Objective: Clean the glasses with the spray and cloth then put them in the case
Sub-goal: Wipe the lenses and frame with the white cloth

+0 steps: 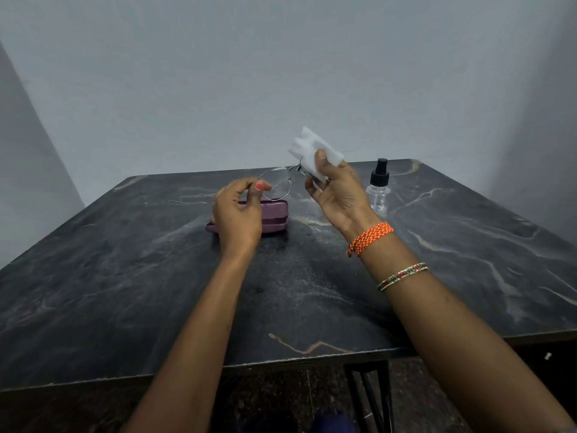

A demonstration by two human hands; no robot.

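A person seated at a dark marble-patterned table [125, 276] holds a pair of thin, wire-rimmed glasses [278, 184] above the tabletop with both hands; the left hand [239, 212] pinches the outer edge of one round lens between thumb and fingers, a pink-painted thumbnail showing against the rim; the right hand [338, 190] is closed around a folded white cloth [313, 151], thumb pressed on top of it, the cloth wrapped over the other lens so that the lens itself is hidden; the bridge of the frame spans the gap between the two hands. A purple glasses case [271, 218], closed, lies flat on the table directly under and behind the left hand, partly covered by it; a small clear spray bottle [378, 189] with a black pump top stands upright on the table just beside the right hand, on its outer side, apart from the case. An orange woven band [370, 237] circles the right wrist; a thin beaded bangle [402, 275] sits further up the same forearm; a plain grey wall [281, 73] fills the background.
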